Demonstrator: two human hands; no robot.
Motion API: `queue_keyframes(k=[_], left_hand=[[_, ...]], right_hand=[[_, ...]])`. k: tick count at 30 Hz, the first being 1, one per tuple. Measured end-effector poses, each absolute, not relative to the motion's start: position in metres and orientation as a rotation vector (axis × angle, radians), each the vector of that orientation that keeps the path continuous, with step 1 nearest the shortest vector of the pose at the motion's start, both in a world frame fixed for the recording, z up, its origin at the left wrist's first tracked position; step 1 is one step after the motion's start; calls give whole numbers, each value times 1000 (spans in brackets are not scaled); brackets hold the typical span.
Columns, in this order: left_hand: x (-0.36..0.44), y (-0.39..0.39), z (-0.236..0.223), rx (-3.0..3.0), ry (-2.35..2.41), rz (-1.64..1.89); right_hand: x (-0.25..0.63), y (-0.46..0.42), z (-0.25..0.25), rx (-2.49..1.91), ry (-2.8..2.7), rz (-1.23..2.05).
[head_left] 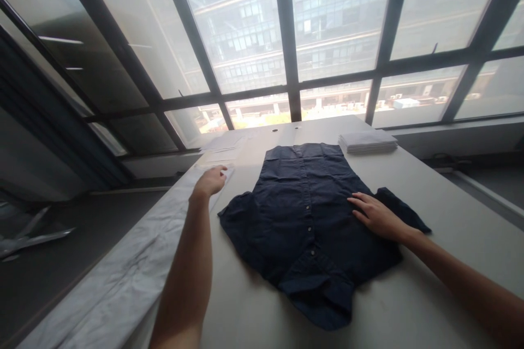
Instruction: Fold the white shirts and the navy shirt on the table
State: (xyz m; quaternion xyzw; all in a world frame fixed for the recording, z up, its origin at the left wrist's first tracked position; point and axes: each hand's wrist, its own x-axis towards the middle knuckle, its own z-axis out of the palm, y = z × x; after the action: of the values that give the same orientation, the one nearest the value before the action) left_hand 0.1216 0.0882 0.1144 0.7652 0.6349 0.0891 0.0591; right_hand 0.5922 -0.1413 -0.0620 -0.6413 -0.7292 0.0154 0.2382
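A dark navy button-up shirt [286,191] lies front side up on the white table, its collar end towards me and its hem at the far end. Small light buttons run down its middle. Both short sleeves stick out at the sides. My right hand [376,217] rests flat on the shirt's right side, fingers spread. Over to the left, my left hand [210,180] is above the far end of a long white sheet-like material [135,251], with its fingers loosely bent and apart. Whether its fingertips touch the material is hard to see.
A stack of folded white items [367,140] sits at the table's far right. Thin white sheets [225,142] lie at the far left. The white table [442,218] reaches towards large windows [245,27]. A dark curtain [45,114] hangs at the left.
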Motion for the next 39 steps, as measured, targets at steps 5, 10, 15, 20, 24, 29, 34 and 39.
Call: queue_keyframes(k=[5,10,15,20,24,29,34,39], left_hand=[[194,79,75,2456,1573,246],[224,54,21,2558,1312,162],[194,36,-13,2760,1106,401],[173,34,-26,2792,1099,326],[174,37,-31,2802,1131,202],[180,26,-20,2867,1092,356],[211,-5,-12,2890,921,518],[242,-23,-20,2920,700,286]], right_hand=[[592,-141,-50,-1702,-1875,2],[602,-135,-48,-1656,-1656,-102],[613,-126,-70,-1824,-1672,-11],[627,-120,-74,-1810,-1641,77],[643,-123,-73,-1830,-1767,66],[648,-129,-66,-1938,-1855,-3],[612,-127,-35,-1902,-1512,-404],[552,-127,-32,-1722,-1893,-203]])
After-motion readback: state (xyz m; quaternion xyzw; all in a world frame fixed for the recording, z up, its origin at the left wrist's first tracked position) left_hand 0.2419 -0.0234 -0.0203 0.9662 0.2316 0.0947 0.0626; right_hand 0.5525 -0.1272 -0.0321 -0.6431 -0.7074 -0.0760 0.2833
